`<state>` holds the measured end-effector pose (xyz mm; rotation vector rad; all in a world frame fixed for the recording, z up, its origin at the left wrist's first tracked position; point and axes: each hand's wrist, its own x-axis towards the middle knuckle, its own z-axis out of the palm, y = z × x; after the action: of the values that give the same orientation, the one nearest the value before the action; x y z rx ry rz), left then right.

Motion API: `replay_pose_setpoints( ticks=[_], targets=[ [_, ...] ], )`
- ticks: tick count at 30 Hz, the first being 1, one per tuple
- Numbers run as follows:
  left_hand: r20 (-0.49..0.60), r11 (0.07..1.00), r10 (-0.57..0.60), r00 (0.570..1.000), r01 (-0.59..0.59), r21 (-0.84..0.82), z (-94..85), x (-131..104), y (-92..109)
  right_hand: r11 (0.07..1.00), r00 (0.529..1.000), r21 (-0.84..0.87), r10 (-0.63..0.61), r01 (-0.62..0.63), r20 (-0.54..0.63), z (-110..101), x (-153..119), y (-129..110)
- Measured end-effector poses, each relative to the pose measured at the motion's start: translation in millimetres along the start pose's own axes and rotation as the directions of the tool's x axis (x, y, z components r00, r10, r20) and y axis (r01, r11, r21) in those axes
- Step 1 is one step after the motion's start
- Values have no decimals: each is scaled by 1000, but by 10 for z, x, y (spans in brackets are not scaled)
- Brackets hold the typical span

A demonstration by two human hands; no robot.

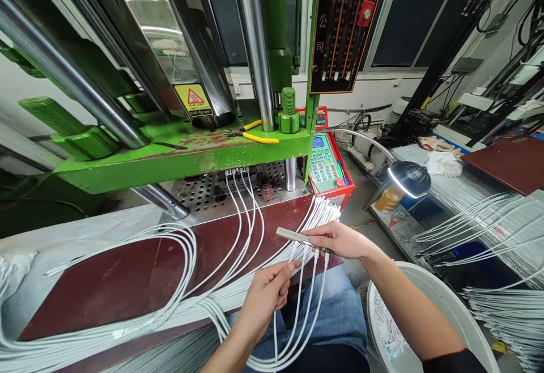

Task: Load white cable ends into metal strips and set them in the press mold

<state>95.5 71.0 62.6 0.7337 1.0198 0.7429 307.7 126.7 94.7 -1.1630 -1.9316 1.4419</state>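
My right hand (335, 238) grips a flat metal bar (294, 236), which sticks out to the left from its fingers. Several white cables (312, 291) hang in loops below the bar, their connector ends at its underside. My left hand (272, 285) pinches one white cable near its upper end, just below and left of the bar. Behind both hands a thick bundle of white cables (233, 296) runs across the brown board (123, 279), with its connector ends (327, 208) beside my right hand.
Ahead stands a green press (204, 155) with yellow-handled pliers (259, 138) on its ledge and cables entering below. A red control box (325, 163) is behind my right hand. At the lower right are a white bin (429, 282) and more cables (505, 316); a lamp (410, 179) stands above.
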Motion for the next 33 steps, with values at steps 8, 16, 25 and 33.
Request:
replay_pose_setpoints(
  ticks=[8,16,25,33],
  targets=[
    [-35,999,26,999,-27,-29,48,35,59,994,1000,-108,-3,2,-15,28,39,-34],
    [19,979,119,993,-120,163,-17,169,81,999,994,-23,37,-34,103,-94,257,-28],
    [-415,908,418,808,-353,226,-593,301,737,760,999,-648,18,-39,-39,-175,926,35],
    [-367,962,114,923,-194,-190,-985,1247,1203,593,995,-804,-97,43,-18,347,1139,-85]
  ],
)
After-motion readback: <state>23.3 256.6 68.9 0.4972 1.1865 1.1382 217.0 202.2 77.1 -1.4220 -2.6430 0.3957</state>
